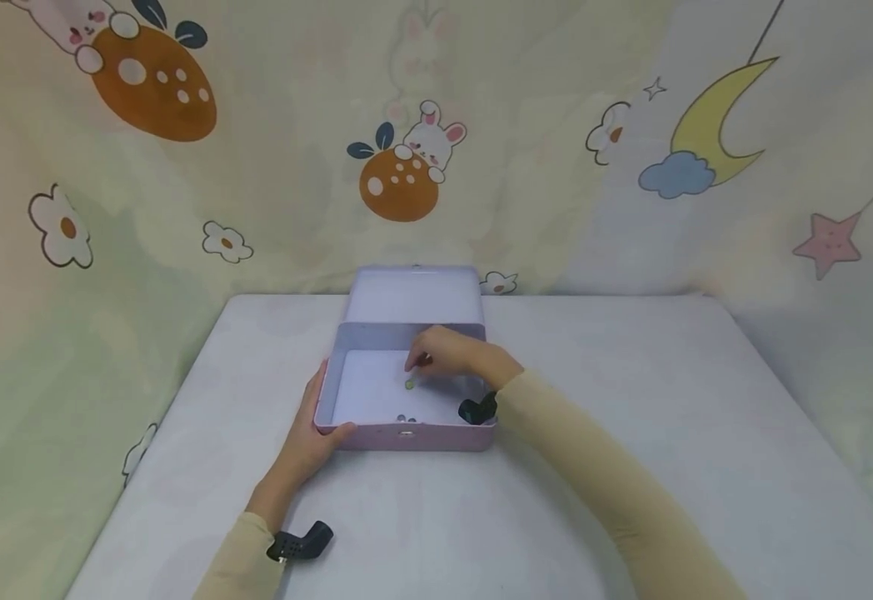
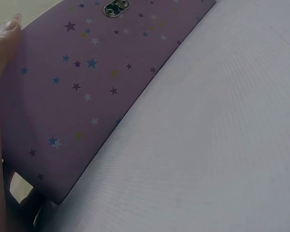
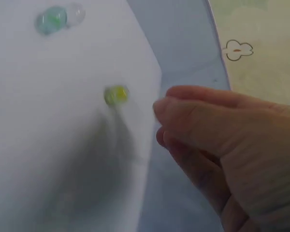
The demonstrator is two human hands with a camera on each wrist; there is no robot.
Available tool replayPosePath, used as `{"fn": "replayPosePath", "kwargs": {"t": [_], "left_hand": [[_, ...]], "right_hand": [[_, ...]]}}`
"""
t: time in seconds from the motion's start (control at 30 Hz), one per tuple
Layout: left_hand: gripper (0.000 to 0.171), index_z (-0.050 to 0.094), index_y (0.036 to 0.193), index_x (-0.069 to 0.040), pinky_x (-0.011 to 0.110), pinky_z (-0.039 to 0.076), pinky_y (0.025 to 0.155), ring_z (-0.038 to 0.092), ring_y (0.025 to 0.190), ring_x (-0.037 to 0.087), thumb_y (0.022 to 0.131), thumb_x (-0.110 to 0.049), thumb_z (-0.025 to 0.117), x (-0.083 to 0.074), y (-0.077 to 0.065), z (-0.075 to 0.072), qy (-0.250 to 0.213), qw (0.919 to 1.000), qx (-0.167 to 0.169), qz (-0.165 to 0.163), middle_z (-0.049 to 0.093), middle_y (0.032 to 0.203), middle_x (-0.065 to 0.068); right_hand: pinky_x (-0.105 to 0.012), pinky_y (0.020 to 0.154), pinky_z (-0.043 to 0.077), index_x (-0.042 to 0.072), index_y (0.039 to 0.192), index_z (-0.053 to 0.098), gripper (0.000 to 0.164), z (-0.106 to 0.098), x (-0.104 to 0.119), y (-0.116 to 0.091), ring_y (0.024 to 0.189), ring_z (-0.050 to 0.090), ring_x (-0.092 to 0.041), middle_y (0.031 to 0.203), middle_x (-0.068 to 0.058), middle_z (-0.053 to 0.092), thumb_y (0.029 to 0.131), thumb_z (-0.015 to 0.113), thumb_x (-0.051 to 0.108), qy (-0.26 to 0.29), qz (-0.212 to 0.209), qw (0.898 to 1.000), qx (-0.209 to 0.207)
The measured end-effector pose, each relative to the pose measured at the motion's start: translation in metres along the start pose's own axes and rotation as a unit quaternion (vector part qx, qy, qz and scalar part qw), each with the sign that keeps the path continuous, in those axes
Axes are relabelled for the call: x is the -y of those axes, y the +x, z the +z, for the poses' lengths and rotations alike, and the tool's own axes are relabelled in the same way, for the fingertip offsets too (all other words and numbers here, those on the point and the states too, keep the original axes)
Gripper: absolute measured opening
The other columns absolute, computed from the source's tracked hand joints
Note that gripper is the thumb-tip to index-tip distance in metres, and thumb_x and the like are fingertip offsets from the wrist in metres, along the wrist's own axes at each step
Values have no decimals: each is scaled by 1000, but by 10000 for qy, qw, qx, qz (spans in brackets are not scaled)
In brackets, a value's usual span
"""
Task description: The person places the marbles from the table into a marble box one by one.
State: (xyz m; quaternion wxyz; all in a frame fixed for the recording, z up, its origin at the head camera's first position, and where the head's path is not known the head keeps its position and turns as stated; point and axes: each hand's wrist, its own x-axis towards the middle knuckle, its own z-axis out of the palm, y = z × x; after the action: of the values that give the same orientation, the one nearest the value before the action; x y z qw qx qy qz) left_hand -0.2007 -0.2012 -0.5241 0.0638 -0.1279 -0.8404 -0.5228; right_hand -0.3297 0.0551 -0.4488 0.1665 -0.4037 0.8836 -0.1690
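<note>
A pink-purple tin box (image 1: 444,438) with a printed star pattern stands with its lid (image 1: 416,296) raised at the back. My left hand (image 1: 315,433) grips its front left corner, thumb on the front wall and fingers along the side. Over the box's inside is my right hand (image 1: 447,352), fingertips pointing down and loosely bent, no object visible between them. Just apart from these fingertips, a yellow-green glass marble (image 3: 117,94) appears over the white floor. Near the front wall lie a bluish-green marble (image 3: 51,20) and a clear one (image 3: 76,14).
The box rests on a white-covered table (image 1: 669,417). Behind it hangs a cloth (image 1: 294,167) printed with rabbits, flowers and a moon. Black wrist devices (image 1: 301,542) are worn on both wrists. A metal clasp (image 2: 117,7) sits on the box's front.
</note>
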Motion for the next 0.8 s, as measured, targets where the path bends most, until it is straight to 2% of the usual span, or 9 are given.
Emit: {"fn": "replayPosePath", "kwargs": {"t": [0.2, 0.27, 0.43, 0.5, 0.6, 0.73, 0.8], "left_hand": [[106, 8, 154, -22, 66, 15, 111, 14, 146, 35, 73, -26, 76, -3, -2, 0, 68, 9998, -32, -168, 13, 160, 4], [106, 7, 154, -26, 66, 15, 111, 14, 147, 33, 74, -29, 76, 1, -2, 2, 67, 9999, -41, -131, 13, 160, 0], [106, 8, 154, -26, 67, 15, 111, 14, 146, 33, 74, -30, 76, -1, -3, 2, 17, 10000, -44, -83, 13, 160, -1], [106, 8, 154, -27, 67, 15, 111, 15, 146, 33, 73, -30, 76, -1, -4, 1, 50, 9999, -78, -108, 13, 160, -1], [106, 8, 154, -26, 67, 15, 111, 15, 146, 34, 73, -29, 76, -1, -4, 0, 80, 9998, -92, -139, 14, 160, 0], [106, 8, 154, -24, 67, 15, 110, 15, 146, 36, 73, -27, 76, 0, -4, 2, 58, 9999, -42, -138, 14, 160, 4], [105, 7, 154, -26, 68, 16, 110, 15, 145, 37, 73, -28, 75, 0, -4, 2, 85, 9998, -52, -159, 13, 160, 4]], "right_hand": [[-21, 87, 52, 11, 107, 73, 21, -28, 9, -31, 96, 64, -9, 104, 0, 69, 86, 68, 11, 156, 63, 9989, -432], [-23, 86, 54, 12, 106, 73, 20, -33, 9, -49, 95, 65, -10, 104, 0, 68, 86, 68, 11, 152, 75, 9972, -734], [-33, 84, 56, 13, 103, 74, 18, -35, 0, -98, 93, 66, -15, 103, 1, 68, 86, 69, 11, 162, 281, 9886, -1473], [-37, 84, 56, 13, 104, 73, 19, -30, -6, -117, 94, 65, -17, 104, -1, 68, 86, 69, 12, 240, 504, 9855, -1605], [-39, 86, 55, 14, 107, 72, 21, -19, -20, -144, 99, 63, -20, 105, -2, 68, 86, 69, 15, 478, 1130, 9790, -1626], [-38, 88, 54, 15, 109, 70, 23, -1, -41, -175, 99, 63, -18, 104, -1, 68, 86, 69, 17, 899, 2105, 9631, -1416], [-36, 87, 54, 16, 109, 70, 24, 6, -49, -185, 96, 62, -16, 103, 1, 68, 85, 71, 18, 1028, 2366, 9585, -1216]]}}
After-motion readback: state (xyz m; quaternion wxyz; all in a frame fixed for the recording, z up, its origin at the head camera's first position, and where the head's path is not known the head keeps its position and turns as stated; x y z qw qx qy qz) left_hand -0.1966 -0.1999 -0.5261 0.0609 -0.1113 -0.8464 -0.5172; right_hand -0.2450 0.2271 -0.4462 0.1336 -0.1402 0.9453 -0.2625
